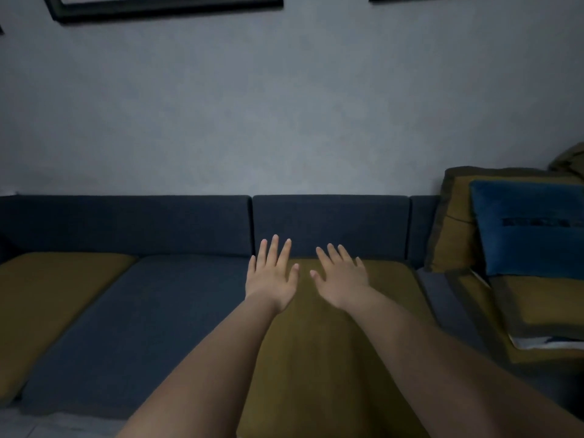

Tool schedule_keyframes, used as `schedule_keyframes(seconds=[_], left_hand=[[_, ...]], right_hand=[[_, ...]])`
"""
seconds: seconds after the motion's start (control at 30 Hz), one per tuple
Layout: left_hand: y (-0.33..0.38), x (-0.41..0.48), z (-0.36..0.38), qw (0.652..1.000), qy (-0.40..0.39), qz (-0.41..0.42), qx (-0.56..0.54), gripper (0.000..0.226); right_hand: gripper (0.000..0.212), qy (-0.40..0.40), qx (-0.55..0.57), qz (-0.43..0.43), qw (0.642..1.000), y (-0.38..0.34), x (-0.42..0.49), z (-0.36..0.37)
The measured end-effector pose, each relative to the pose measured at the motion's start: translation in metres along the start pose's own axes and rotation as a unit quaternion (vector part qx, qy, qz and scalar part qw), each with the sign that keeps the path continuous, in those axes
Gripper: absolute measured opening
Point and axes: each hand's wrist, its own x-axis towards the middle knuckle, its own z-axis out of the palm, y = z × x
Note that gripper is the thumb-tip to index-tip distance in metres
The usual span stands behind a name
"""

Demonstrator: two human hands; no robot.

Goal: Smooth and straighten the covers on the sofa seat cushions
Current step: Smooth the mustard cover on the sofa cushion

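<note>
Both arms reach out over the sofa. The left hand [271,276] lies flat, fingers spread, at the back of the mustard seat cushion [319,349], right by its seam with the blue seat cushion [132,327]. The right hand [343,278] is flat beside it, palm down, fingers splayed, gripping nothing. Off to the right, a blue pillow [531,226] leans on stacked mustard cushions [455,222].

Home living room, long blue sofa [189,222] against a grey wall [284,105], throw pillows [531,226], framed pictures [164,7]
</note>
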Motion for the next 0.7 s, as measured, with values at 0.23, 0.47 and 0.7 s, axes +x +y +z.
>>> schedule_keyframes(seconds=[0.23, 0.47, 0.7], left_hand=[[-0.028, 0.088, 0.053, 1.000, -0.005, -0.018, -0.007, 0.057], [-0.072, 0.178, 0.112, 1.000, -0.005, -0.002, -0.021, 0.056], [-0.117, 0.267, 0.176, 0.999, -0.033, 0.014, -0.023, 0.056]], right_hand=[[0.061, -0.001, 0.010, -0.017, 1.000, 0.016, 0.100, 0.043], [0.060, -0.017, 0.017, -0.009, 1.000, 0.030, 0.203, 0.096], [0.060, -0.019, 0.027, 0.000, 0.999, 0.030, 0.300, 0.162]])
